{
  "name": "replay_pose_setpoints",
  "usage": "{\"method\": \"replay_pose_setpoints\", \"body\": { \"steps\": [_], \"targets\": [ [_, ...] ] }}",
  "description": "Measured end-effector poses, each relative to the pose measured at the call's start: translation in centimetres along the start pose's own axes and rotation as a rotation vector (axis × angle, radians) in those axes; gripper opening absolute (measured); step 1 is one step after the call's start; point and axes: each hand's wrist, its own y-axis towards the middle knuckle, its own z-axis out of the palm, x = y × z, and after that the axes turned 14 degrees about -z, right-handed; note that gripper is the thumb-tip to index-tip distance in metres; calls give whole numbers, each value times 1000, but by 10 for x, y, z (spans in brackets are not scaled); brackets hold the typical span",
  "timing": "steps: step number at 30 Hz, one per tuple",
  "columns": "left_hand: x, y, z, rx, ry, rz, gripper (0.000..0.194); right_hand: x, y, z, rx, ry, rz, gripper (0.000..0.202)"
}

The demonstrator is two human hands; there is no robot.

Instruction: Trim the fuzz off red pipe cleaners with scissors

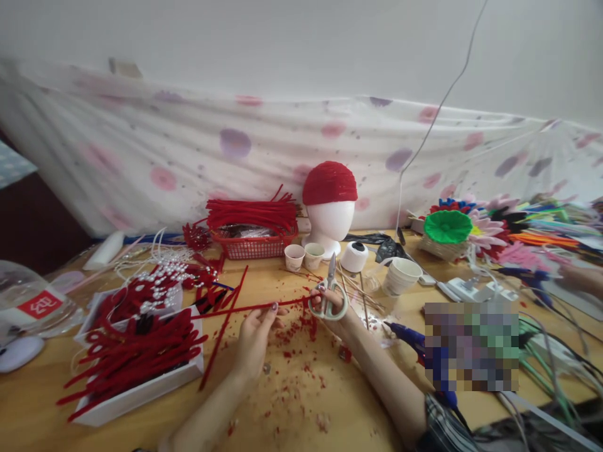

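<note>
A thin red fuzzy stem [249,308] runs level across the middle of the table, between my two hands. My left hand [258,336] pinches it between thumb and forefinger. My right hand [332,309] is closed around scissors [331,282], whose blades point up and away from me; its fingertips are at the stem's right end. Below the hands, small red clippings [301,351] lie scattered. Another red stem [226,329] lies slanted on the table, left of my left hand.
A white box [141,397] of red stems stands at the left. Behind are a red basket [257,245], a white foam head [330,223], paper cups [402,276] and a white spool [354,257]. Blue glue guns [414,339] lie right; another person's hand [581,282] shows at the right edge.
</note>
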Motion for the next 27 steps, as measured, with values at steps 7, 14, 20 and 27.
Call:
{"method": "replay_pose_setpoints", "body": {
  "steps": [7,14,20,27],
  "targets": [
    [-5,3,-7,-9,17,85,23,-4,6,-7,64,-74,78,32],
    [-5,5,-7,-4,7,131,30,-8,9,3,137,-105,72,34],
    [0,11,-12,-25,-7,155,19,-14,6,4,191,-140,57,34],
    [-3,15,-13,-54,-71,186,16,-12,11,-5,241,-190,30,33]
  ]
}}
